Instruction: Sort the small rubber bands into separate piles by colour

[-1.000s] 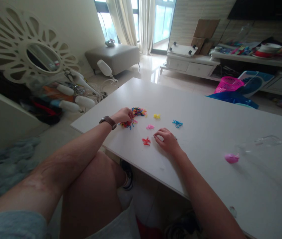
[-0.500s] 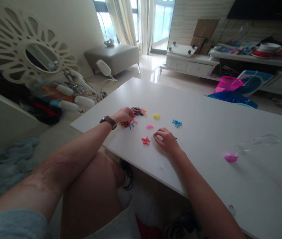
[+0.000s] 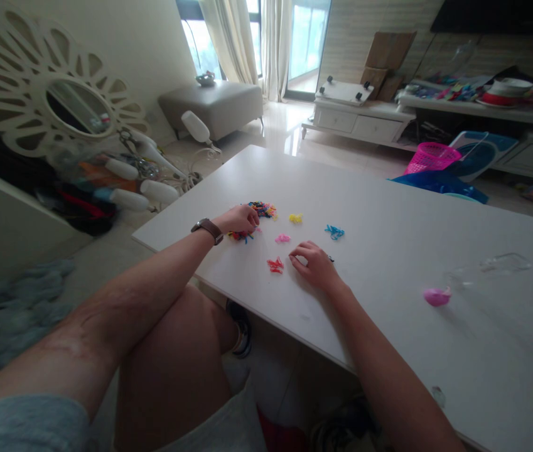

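The left hand (image 3: 242, 218) is covering part of a mixed pile (image 3: 266, 210) on the table (image 3: 365, 201); whether its fingers are pinching anything is hard to tell. The right hand (image 3: 312, 262) is curling beside the red bits (image 3: 275, 265). Pink bits (image 3: 282, 238), yellow bits (image 3: 296, 218) and blue bits (image 3: 334, 232) are lying in separate clusters nearby.

A wide stretch of the table (image 3: 289, 172) is running along the far side, beyond the yellow cluster (image 3: 296, 218) and blue cluster (image 3: 334, 232). The pink cluster (image 3: 282, 238) and red cluster (image 3: 275, 266) are crowding the gap between left hand (image 3: 242, 219) and right hand (image 3: 313, 262), leaving narrow lanes. Rightward, a broad lane is opening before the purple-pink object (image 3: 437, 297), while the right forearm (image 3: 374, 351) is barring the near edge.
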A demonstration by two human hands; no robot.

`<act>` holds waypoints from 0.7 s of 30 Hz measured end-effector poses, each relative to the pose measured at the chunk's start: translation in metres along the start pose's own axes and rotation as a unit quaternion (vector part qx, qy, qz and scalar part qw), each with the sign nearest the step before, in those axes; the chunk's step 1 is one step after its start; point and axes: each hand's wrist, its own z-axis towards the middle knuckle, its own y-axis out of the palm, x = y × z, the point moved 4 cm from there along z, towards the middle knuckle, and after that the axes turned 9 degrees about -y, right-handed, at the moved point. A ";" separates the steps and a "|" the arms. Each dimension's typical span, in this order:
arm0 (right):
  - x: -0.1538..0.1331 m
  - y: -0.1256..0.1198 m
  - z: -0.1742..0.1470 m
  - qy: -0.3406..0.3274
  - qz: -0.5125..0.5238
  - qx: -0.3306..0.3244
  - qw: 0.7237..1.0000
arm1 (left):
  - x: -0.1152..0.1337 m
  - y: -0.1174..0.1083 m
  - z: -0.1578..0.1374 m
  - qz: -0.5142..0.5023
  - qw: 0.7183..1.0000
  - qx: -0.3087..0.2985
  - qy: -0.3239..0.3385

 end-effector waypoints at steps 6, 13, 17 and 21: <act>0.000 0.000 0.000 -0.002 0.000 0.000 1.000 | -0.006 -0.006 0.002 -0.027 0.999 0.008 0.034; 0.000 0.000 0.000 0.005 -0.002 -0.004 1.000 | -0.007 -0.009 0.003 -0.039 0.998 0.022 0.050; -0.001 0.000 0.000 0.009 0.000 -0.001 1.000 | -0.003 -0.008 0.000 -0.033 0.998 0.013 0.045; 0.000 0.001 0.000 0.006 -0.002 -0.001 1.000 | 0.003 -0.010 -0.005 -0.038 0.999 0.008 0.036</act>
